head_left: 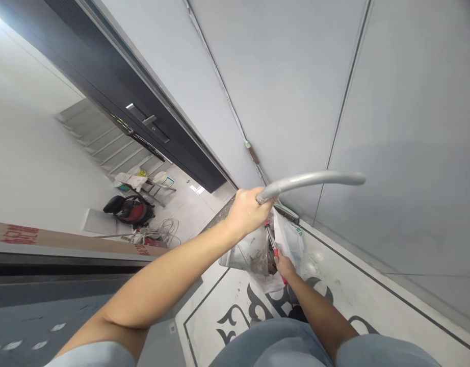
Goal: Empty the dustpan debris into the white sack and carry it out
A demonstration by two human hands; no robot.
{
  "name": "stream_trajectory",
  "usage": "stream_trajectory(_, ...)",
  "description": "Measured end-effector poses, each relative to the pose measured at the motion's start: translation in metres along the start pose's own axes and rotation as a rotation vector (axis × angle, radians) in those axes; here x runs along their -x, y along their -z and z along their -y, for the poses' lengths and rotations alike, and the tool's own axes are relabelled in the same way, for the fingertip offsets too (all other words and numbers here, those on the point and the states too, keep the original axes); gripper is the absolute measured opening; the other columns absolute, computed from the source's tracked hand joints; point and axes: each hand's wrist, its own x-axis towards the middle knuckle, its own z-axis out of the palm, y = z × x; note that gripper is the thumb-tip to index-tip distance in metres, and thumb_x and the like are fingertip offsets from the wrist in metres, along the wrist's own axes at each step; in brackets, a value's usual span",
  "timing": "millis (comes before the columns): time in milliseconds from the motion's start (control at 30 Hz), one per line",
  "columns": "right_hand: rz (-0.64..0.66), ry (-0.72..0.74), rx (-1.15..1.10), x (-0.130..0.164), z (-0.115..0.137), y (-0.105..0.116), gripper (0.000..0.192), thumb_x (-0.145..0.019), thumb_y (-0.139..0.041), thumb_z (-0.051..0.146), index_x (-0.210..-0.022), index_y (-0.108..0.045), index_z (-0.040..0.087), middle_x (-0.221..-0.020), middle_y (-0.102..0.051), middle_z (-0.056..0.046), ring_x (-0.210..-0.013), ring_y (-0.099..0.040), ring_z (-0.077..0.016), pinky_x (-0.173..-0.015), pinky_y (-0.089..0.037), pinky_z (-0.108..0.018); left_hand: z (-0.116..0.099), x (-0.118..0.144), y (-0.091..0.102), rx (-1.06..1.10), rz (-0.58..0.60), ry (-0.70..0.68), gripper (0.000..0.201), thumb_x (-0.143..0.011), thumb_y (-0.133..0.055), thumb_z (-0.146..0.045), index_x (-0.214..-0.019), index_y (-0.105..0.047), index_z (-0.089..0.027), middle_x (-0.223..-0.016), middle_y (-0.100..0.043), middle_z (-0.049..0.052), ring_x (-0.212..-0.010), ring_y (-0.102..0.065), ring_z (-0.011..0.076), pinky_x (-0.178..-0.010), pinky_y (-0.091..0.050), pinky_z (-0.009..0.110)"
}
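My left hand [247,210] is wrapped round a grey tube [311,182] whose curved free end reaches to the right. Lower down, my right hand [285,267] is closed on a slim red-and-silver rod [271,237]. Whether that rod joins the tube behind my left hand I cannot tell. Just left of my right hand, a pale, open scoop-like container [237,257] lies tilted with brown debris [260,261] at its mouth. A white sack [290,235] with green print stands against it, partly hidden by my hands.
A broom [254,154] leans on the grey wall panels [281,76]. Left of it is a dark door [158,127]. Beyond the doorway are a red-and-black vacuum cleaner [130,210], coiled cable [168,232], a small bench [158,189] and stairs [105,140]. Black scroll patterns [258,306] mark the pale floor.
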Motion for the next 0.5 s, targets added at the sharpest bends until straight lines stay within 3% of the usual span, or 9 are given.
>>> stream_trajectory(67,0.03,0.013,0.002,0.015,-0.006,-0.008,0.055,-0.099,-0.028,0.027,-0.15,-0.026,0.006,-0.112,-0.069,-0.02,-0.105,-0.065,-0.0263,-0.085,-0.044,-0.033,0.002,-0.003,0.003,-0.001,-0.046,0.007,0.042,-0.086,-0.049,-0.038,-0.051,-0.035,-0.02,-0.047,-0.033,-0.006,-0.047,-0.026,0.0083,-0.048,-0.029,0.024)
stream_trajectory(167,0.067,0.025,0.004,0.027,-0.012,-0.014,0.055,-0.098,-0.03,0.026,-0.149,-0.028,0.005,-0.11,-0.07,-0.02,-0.104,-0.065,-0.0273,-0.084,-0.044,-0.033,0.006,0.0,0.001,0.016,-0.016,-0.006,0.042,-0.086,-0.049,-0.038,-0.051,-0.034,-0.021,-0.047,-0.031,-0.006,-0.046,-0.028,0.0083,-0.046,-0.028,0.023)
stream_trajectory(367,0.042,0.026,-0.012,-0.014,0.0,0.024,0.049,-0.098,-0.03,0.029,-0.142,-0.038,0.01,-0.119,-0.067,-0.018,-0.11,-0.062,-0.0234,-0.087,-0.043,-0.03,0.006,0.01,-0.007,0.001,0.08,-0.027,0.041,-0.085,-0.052,-0.032,-0.05,-0.034,-0.021,-0.045,-0.033,-0.007,-0.044,-0.028,0.0079,-0.045,-0.03,0.022)
stream_trajectory(500,0.089,0.055,0.018,0.003,-0.01,0.024,0.049,-0.098,-0.032,0.027,-0.142,-0.038,0.007,-0.118,-0.066,-0.021,-0.111,-0.062,-0.0251,-0.087,-0.043,-0.031,0.012,0.009,-0.009,-0.018,-0.009,-0.058,0.036,-0.083,-0.05,-0.031,-0.051,-0.037,-0.021,-0.046,-0.034,-0.006,-0.044,-0.032,0.0087,-0.047,-0.031,0.023)
